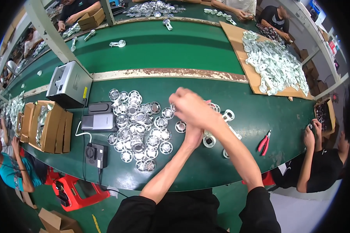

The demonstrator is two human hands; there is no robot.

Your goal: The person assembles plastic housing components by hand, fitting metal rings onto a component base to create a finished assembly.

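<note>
My right hand (pixel 190 108) reaches across in front of my left hand (pixel 194 134), over the middle of the green table. Its fingers are curled and a little blurred, and what they hold cannot be made out. The left hand lies beneath it with its fingers hidden. To the left spreads a heap of clear round plastic discs (pixel 138 124) with spokes, and a single clear disc (pixel 180 126) lies close by my left hand. Beside my right forearm are a white ring-shaped part (pixel 209 140) and a white part with a round head (pixel 228 115).
Red-handled nippers (pixel 263 145) lie to the right. Behind them, a cardboard sheet (pixel 237 46) bears many pale handle-shaped parts (pixel 274 64). On the left stand a grey box-shaped machine (pixel 68 83), a silver device (pixel 98 122), a black adapter (pixel 96 155) and cardboard boxes (pixel 58 134). Co-workers sit around.
</note>
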